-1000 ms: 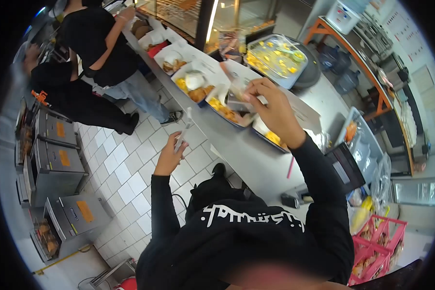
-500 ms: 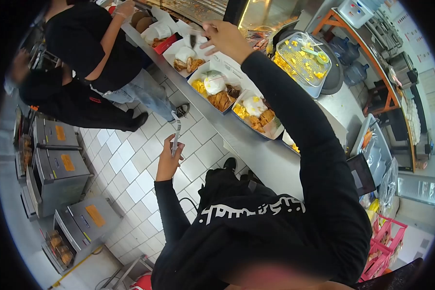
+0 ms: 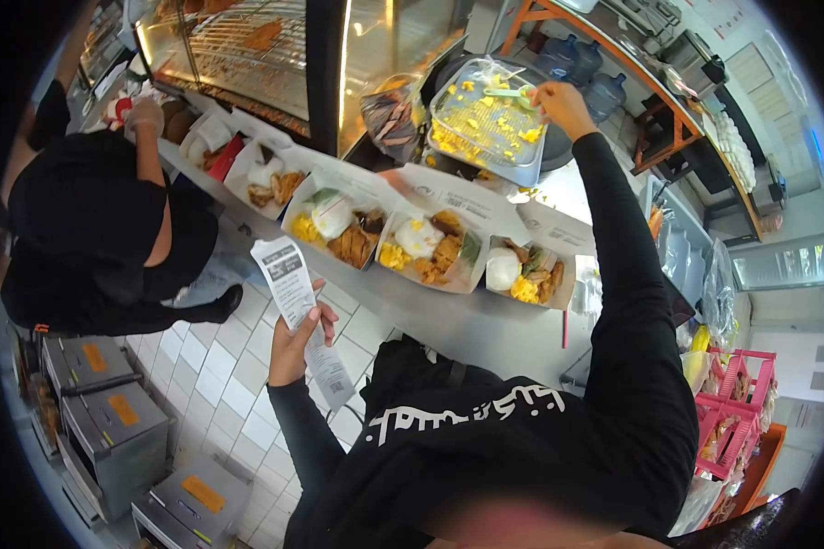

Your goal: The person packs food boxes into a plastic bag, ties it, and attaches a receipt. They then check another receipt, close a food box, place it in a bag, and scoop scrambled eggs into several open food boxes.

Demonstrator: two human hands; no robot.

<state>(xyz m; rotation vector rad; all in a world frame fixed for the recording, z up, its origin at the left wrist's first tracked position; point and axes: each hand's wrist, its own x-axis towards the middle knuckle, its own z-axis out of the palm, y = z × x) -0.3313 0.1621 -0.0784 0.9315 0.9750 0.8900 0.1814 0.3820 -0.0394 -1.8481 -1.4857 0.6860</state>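
My left hand (image 3: pixel 293 346) is closed around a long printed receipt (image 3: pixel 288 285), its lower end hanging below the fingers. Over the metal tray (image 3: pixel 513 172) of scrambled egg, my right hand (image 3: pixel 565 108) pinches the end of a pale green spoon (image 3: pixel 505 92). Egg pieces are scattered over the tray's bottom. Between my hands stands a row of open meal boxes on the counter. One box (image 3: pixel 375 194) holds rice, egg and fried chicken; beside it are a similar box (image 3: pixel 474 274) and a smaller box (image 3: pixel 569 297) at the right end.
A lit display cabinet (image 3: pixel 325 82) stands behind the counter (image 3: pixel 412 306). At the left, a co-worker in a black shirt (image 3: pixel 92 229) has a gloved hand (image 3: pixel 145 117) at the counter. Grey ovens (image 3: pixel 119 439) stand lower left. Pink baskets (image 3: pixel 732 403) are at the right.
My right hand has moved from above the meal boxes rightward to the spoon in the egg tray. The receipt has turned its printed face to view. The camera view has shifted.
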